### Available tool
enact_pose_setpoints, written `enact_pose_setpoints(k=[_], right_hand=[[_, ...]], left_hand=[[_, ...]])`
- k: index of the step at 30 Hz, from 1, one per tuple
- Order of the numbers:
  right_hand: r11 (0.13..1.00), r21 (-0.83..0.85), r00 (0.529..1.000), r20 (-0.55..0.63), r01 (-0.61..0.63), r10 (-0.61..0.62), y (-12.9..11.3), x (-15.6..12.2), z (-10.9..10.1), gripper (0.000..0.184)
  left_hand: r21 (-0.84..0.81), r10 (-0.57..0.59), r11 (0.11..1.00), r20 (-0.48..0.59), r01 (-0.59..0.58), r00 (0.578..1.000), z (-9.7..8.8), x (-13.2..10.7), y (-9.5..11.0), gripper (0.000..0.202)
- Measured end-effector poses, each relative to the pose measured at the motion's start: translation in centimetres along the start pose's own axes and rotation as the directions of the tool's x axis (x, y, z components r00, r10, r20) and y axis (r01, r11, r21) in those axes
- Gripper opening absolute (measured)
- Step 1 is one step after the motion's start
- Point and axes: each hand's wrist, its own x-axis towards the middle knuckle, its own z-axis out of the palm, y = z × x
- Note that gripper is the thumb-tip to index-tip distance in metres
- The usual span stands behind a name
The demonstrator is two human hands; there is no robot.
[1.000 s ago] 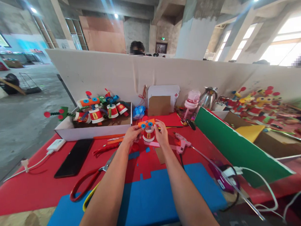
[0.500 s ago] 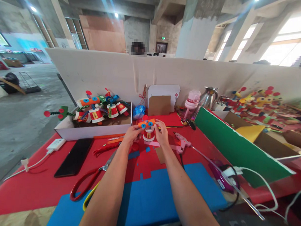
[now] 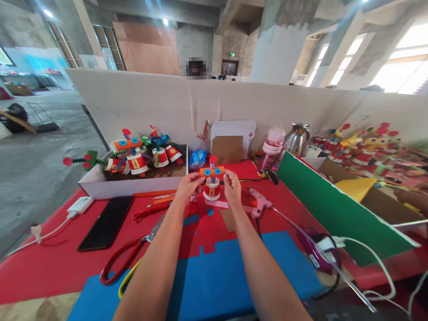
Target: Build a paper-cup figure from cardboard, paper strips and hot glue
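Just above paper cup [image 3: 211, 190], my left hand [image 3: 187, 190] and right hand [image 3: 232, 188] pinch orange tube [image 3: 212, 172], fingers closed; some gap rightward before glue gun [image 3: 259, 204]; white box [image 3: 134, 188] edge left.

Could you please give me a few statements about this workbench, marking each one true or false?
1. The left hand and right hand are at opposite ends of the orange tube. True.
2. The glue gun is left of the black phone. False: the glue gun is right of the black phone.
3. A red disc sits above the orange tube. True.
4. The left hand holds the scissors. False: the scissors lie beside the left forearm.
5. The white box contains several figures. True.
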Motion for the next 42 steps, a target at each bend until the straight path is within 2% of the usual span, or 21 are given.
enact_pose_setpoints(k=[15, 23, 27, 32, 34, 39, 42], right_hand=[[0.998, 0.019, 0.997, -0.042, -0.059, 0.06, -0.8, 0.4, -1.1, 0.032], [0.981, 0.061, 0.967, -0.172, -0.182, 0.19, -1.2, 0.2, -1.5, 0.031], [0.976, 0.067, 0.964, -0.157, -0.205, 0.214, -0.8, 0.1, -1.4, 0.031], [0.973, 0.082, 0.966, -0.124, -0.218, 0.227, -0.4, 0.0, -1.2, 0.031], [0.974, 0.077, 0.965, -0.136, -0.213, 0.222, -0.4, 0.0, -1.3, 0.031], [0.972, 0.075, 0.963, -0.139, -0.223, 0.232, -0.3, 0.0, -1.3, 0.031], [0.973, 0.081, 0.967, -0.119, -0.218, 0.226, -0.2, -0.1, -1.1, 0.031]], left_hand=[[-0.001, 0.046, 0.999, -0.061, -0.046, 0.997, -0.2, 0.2, -0.2, 0.044], [-0.055, 0.09, 0.994, -0.093, -0.095, 0.992, -0.8, 0.1, 0.1, 0.046], [-0.086, 0.141, 0.983, -0.188, -0.16, 0.972, -0.7, 0.2, 0.2, 0.033], [-0.085, 0.273, 0.943, -0.35, -0.32, 0.896, -0.6, 0.2, 0.7, 0.025], [-0.081, 0.289, 0.936, -0.377, -0.342, 0.88, -0.6, 0.1, 0.8, 0.025], [-0.081, 0.281, 0.94, -0.372, -0.332, 0.885, -0.5, 0.0, 0.9, 0.023], [-0.064, 0.264, 0.951, -0.336, -0.302, 0.904, -0.3, 0.0, 0.9, 0.025]])
